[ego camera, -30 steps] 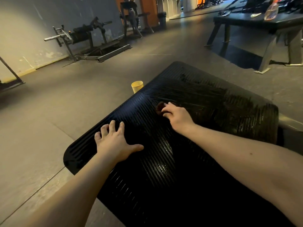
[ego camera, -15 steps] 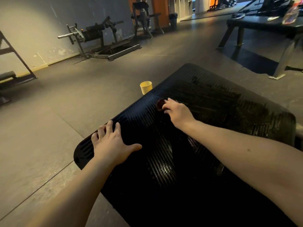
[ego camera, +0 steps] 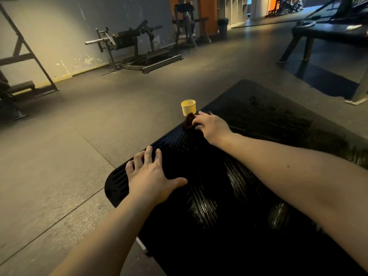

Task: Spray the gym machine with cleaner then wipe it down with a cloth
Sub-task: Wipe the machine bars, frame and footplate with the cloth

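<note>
A wide black ribbed platform (ego camera: pixel 258 136) of a gym machine fills the lower right, with wet glossy streaks on its ridges. My right hand (ego camera: pixel 211 126) presses a small dark brown cloth (ego camera: pixel 189 121) against the platform's left edge; only a corner of the cloth shows past my fingers. My left hand (ego camera: pixel 151 176) lies flat on the platform's near left corner, fingers spread, holding nothing. No spray bottle is visible.
A small yellow cup (ego camera: pixel 188 107) stands on the floor just beyond the platform's left edge, close to the cloth. Weight machines (ego camera: pixel 129 48) line the grey wall at the back left. A black bench (ego camera: pixel 328 30) stands at the back right.
My right hand has slid the cloth leftward to the platform's edge near the yellow cup. My left hand stays flat on the corner. The view has shifted to the left.
</note>
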The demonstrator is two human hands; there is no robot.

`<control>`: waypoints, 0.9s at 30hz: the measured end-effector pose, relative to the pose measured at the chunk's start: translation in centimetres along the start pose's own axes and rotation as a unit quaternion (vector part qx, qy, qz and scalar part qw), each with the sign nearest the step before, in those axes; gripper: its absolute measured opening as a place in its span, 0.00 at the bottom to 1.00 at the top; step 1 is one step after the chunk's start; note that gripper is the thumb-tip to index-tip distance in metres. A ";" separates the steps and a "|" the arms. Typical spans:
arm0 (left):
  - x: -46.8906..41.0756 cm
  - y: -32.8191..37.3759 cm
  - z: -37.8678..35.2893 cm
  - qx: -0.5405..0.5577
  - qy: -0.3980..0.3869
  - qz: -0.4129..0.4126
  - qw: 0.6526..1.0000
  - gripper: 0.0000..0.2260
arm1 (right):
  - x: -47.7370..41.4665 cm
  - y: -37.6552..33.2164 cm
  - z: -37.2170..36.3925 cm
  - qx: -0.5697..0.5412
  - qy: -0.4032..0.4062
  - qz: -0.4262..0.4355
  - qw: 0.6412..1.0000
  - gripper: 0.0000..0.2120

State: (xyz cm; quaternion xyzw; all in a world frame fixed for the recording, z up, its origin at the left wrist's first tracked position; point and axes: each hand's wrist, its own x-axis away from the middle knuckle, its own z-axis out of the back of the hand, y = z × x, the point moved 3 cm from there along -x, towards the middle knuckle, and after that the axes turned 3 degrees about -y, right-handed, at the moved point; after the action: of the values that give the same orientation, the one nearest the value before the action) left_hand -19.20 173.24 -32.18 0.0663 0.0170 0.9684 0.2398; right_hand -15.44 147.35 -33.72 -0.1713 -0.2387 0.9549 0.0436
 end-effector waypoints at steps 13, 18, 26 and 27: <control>-0.2 -0.2 -0.1 0.007 -0.003 -0.005 1.000 0.52 | -2.1 -0.6 1.2 0.078 -0.002 0.019 0.997 0.14; -0.1 -0.2 -0.1 0.008 -0.009 0.000 1.000 0.52 | -2.5 -5.4 -2.0 0.000 0.011 -0.032 0.999 0.11; -0.1 0.0 0.5 0.013 -0.042 0.010 0.999 0.52 | -1.6 -2.9 -0.8 0.046 -0.033 0.006 0.998 0.12; -0.1 0.0 0.6 0.012 -0.041 0.009 0.999 0.52 | -1.2 -2.1 -0.6 0.054 -0.036 -0.001 0.998 0.13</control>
State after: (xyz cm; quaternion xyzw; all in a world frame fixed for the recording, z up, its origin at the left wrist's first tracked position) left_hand -19.08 173.19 -31.63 0.1092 0.0183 0.9666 0.2309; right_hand -14.08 149.25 -32.85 -0.1337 -0.1880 0.9720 0.0452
